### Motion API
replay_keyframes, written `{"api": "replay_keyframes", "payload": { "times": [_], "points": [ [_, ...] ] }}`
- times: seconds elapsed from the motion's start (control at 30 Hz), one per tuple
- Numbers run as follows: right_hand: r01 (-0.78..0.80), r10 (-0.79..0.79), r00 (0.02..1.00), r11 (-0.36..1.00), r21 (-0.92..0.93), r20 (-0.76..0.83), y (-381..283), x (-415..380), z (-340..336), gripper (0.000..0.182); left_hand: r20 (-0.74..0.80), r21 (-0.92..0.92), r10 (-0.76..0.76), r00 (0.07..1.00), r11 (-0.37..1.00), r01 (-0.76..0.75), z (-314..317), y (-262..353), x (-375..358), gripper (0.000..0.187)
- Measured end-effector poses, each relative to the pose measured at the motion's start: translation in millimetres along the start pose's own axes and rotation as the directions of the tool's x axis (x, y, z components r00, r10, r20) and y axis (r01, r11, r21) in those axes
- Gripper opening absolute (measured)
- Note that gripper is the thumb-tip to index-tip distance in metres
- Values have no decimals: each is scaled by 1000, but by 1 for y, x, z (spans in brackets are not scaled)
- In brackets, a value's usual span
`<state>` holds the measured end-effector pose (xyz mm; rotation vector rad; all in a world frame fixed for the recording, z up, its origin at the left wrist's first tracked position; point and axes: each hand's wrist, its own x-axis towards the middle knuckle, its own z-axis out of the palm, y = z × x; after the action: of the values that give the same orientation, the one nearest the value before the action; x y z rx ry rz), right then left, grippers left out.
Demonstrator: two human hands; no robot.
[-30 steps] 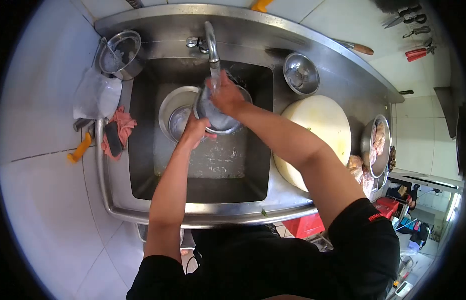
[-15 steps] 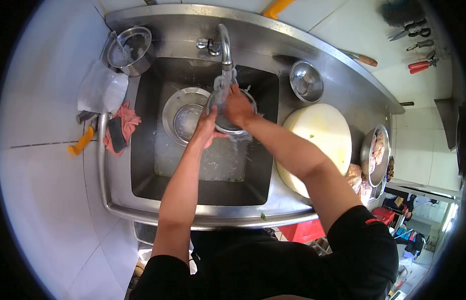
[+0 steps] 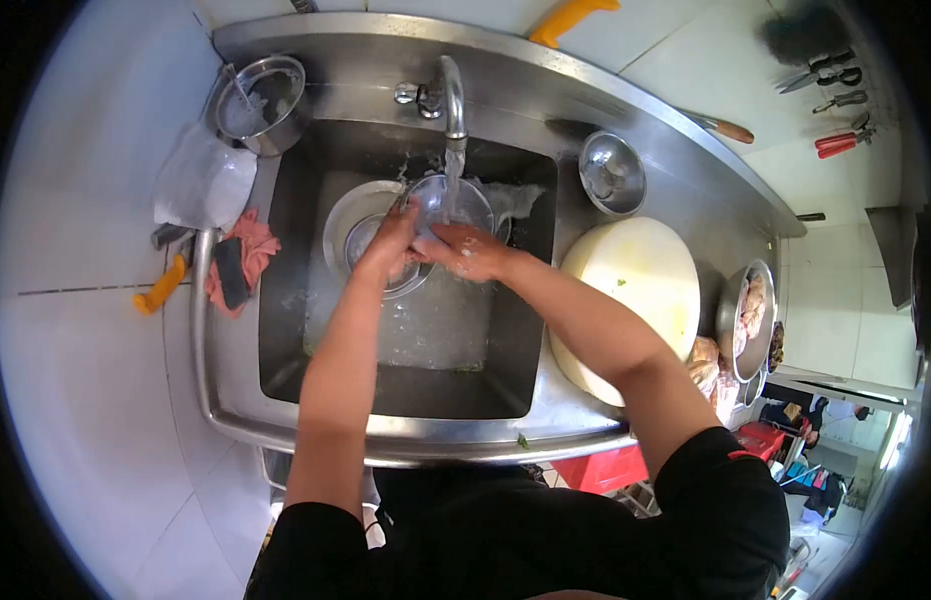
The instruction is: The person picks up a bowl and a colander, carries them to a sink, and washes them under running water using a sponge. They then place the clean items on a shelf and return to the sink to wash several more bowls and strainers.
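Observation:
A shiny metal bowl is held under the running tap, with water falling into it. My left hand is closed on its left rim. Close beside it, my right hand grips the near edge, wet with a little foam on its back; its fingertips are partly hidden. Behind my left hand, a wider metal basin sits in the sink with a smaller bowl inside it. Shallow cloudy water covers the sink floor.
A thick round cutting board lies right of the sink, below a small metal bowl. A bowl of raw meat stands farther right. On the left are a pot, a white bag and a pink cloth.
My right hand has come out of the bowl's inside to its near edge. The bowl has tilted and shifted slightly left, my left hand moving left too. Water and foam now spread right of it.

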<state>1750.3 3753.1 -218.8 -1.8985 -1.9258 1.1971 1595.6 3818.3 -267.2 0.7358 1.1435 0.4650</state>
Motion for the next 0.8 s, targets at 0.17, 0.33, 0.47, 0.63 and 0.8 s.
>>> {"api": "replay_keyframes", "payload": {
  "times": [0.17,0.33,0.47,0.63,0.8],
  "points": [
    [210,-217,972,974,86,87,6,1,-35,54,277,140,-312,909,949,283,-32,30,-6,75],
    [-163,286,957,653,740,-42,10,9,-53,44,407,-477,-100,908,824,304,-31,-25,-15,78],
    [43,183,802,932,360,-568,25,9,-17,43,69,-466,1,998,884,31,-6,-21,-45,82],
    [109,-174,700,985,-136,-693,-22,-5,30,34,-118,-175,215,969,956,-234,18,-20,-40,73],
    [-99,286,879,893,439,-382,10,30,-12,36,-145,-21,255,956,965,-261,2,-24,-45,65]
  ]
}}
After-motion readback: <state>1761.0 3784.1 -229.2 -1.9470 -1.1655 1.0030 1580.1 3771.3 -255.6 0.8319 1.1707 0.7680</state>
